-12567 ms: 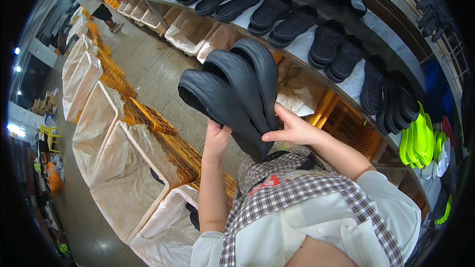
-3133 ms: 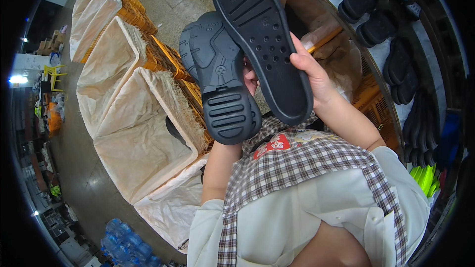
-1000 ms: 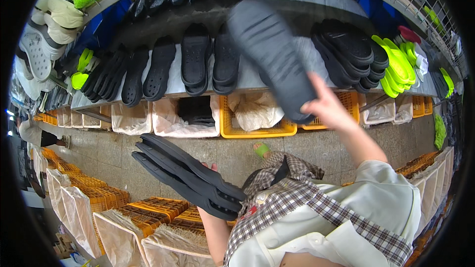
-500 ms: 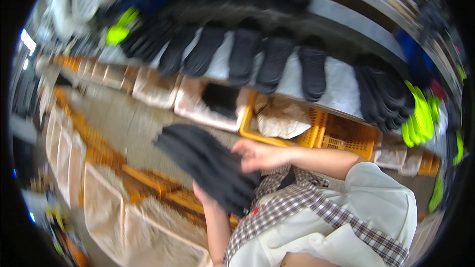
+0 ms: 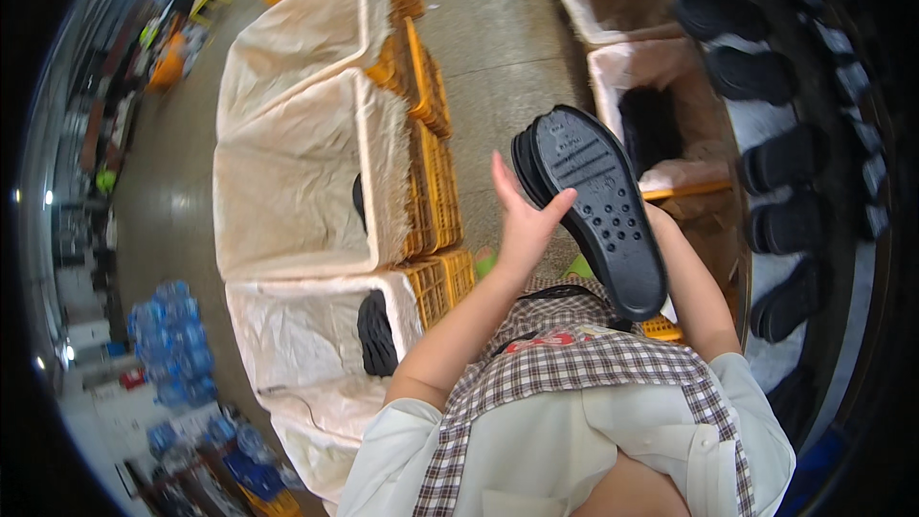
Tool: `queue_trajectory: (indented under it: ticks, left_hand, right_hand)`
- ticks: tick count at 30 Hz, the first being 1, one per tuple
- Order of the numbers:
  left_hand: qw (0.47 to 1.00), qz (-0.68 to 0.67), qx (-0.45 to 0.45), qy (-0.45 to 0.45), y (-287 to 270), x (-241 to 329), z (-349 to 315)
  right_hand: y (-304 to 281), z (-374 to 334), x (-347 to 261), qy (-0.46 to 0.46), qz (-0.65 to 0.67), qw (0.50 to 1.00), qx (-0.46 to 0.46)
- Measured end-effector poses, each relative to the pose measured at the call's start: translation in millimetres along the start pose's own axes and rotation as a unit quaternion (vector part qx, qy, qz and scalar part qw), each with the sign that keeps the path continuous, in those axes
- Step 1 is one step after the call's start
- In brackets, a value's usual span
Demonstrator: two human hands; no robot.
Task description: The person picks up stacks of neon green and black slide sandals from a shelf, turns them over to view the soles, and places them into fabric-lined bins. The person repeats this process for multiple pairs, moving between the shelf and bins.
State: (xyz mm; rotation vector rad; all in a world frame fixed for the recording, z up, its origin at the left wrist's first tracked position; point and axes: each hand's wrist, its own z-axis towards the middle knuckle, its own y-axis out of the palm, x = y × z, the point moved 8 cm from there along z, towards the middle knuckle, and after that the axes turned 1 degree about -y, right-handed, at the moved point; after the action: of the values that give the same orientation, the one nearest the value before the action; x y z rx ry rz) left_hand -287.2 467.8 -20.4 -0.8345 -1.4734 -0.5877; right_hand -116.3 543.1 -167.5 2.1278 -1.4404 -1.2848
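Observation:
A small stack of black shoe soles (image 5: 603,215) is held up at a slant before my chest. The front sole faces me, with ribs at its upper end and rows of round holes lower down. My right hand (image 5: 659,218) grips the stack from its right edge, its fingers mostly hidden behind the soles. At the left edge is my left hand (image 5: 525,232), fingers stretched upward and apart, the thumb reaching over the front sole's edge.
On my left stand cloth-lined bins (image 5: 287,201) and yellow crates (image 5: 436,182); the nearest bin holds black soles (image 5: 376,333). To the right, a lined bin (image 5: 704,129) sits below a shelf with rows of black soles (image 5: 785,158). Blue water bottles (image 5: 172,340) stand far left.
My view has turned left, so the sole shelf moved from ahead to my right. The soles now stand more upright, face toward me. My left hand has opened; my right hand now grips them.

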Motion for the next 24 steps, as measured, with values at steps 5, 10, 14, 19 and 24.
queue_trajectory:
  ticks: [5,10,14,19,24]
  left_hand:
    - [0.931,0.289,-0.153,0.163,-77.7,39.7,26.1]
    - [0.769,0.24,-0.584,-0.102,-94.7,-26.2,-18.0]
    - [0.786,0.095,-0.575,-0.206,-127.7,-56.2,-50.0]
    - [0.895,0.088,-0.407,-0.156,-241.1,-65.9,-35.6]
    - [0.964,0.134,0.031,-0.227,-468.7,-84.1,-14.7]
  right_hand:
    - [52.2,21.1,14.4,0.129,-0.214,0.949,-0.193]
    - [124.2,29.7,58.8,0.243,-0.213,0.862,-0.391]
    - [161.7,50.7,63.7,0.277,-0.323,0.817,-0.389]
    - [211.2,109.2,-12.7,0.039,-0.36,0.905,-0.221]
    - [176.6,125.0,-66.4,-0.167,-0.241,0.954,0.061]
